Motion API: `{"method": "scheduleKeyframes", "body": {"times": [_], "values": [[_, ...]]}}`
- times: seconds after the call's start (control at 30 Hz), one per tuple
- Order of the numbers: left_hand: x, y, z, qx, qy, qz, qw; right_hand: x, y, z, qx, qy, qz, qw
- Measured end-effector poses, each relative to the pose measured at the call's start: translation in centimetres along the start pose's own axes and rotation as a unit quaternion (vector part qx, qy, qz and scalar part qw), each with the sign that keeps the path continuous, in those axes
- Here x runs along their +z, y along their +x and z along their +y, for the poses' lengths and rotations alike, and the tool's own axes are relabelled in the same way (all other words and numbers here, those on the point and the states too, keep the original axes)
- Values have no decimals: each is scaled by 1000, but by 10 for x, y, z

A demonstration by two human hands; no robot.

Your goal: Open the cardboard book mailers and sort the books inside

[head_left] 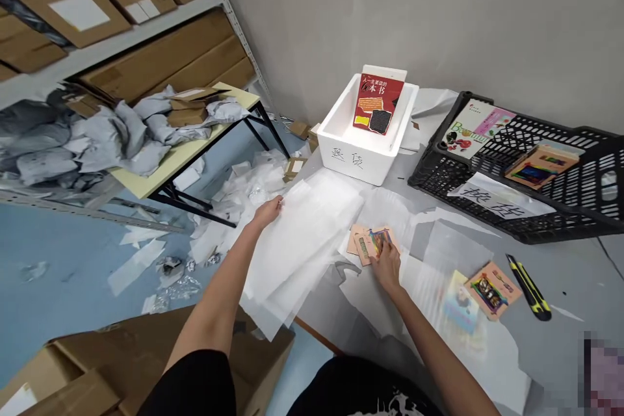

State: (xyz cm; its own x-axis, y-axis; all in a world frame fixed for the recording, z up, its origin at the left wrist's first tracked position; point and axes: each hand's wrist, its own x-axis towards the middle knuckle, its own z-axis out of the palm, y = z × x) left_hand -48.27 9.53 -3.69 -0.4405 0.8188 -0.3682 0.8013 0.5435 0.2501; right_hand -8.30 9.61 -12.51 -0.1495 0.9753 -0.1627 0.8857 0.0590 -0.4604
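My left hand [269, 211] pinches the edge of a white foam packing sheet [312, 227], which hangs over the table's left edge. Farther right, my right hand [389, 266] grips one of two small pinkish books [363, 246] with colourful covers; they overlap each other. Part of the cover lies hidden under my fingers. Another small pinkish book [492, 290] lies to the right of my hand. Beside it, a pale blue and yellow book [461, 304] shows through a translucent foam sheet.
A yellow box cutter [529, 289] lies at right. Behind stand a white foam box [358, 162] holding a red book [377, 103] and a black crate [517, 221] with books. Grey parcels [121, 136] cover a side table. An open cardboard box [141, 351] sits below left; packing scraps litter the floor.
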Motion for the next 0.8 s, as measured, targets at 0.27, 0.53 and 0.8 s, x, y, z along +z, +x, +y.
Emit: {"method": "scheduleKeyframes", "body": {"times": [0.27,0.53,0.8], "values": [[38,28,0,3,74,8,997,-8,24,10,-73,-94,-21,993],[57,38,-12,-23,94,17,995,-26,61,0,-209,-207,-122,948],[60,45,-13,7,107,47,993,-36,79,-22,-200,-279,-189,920]]}}
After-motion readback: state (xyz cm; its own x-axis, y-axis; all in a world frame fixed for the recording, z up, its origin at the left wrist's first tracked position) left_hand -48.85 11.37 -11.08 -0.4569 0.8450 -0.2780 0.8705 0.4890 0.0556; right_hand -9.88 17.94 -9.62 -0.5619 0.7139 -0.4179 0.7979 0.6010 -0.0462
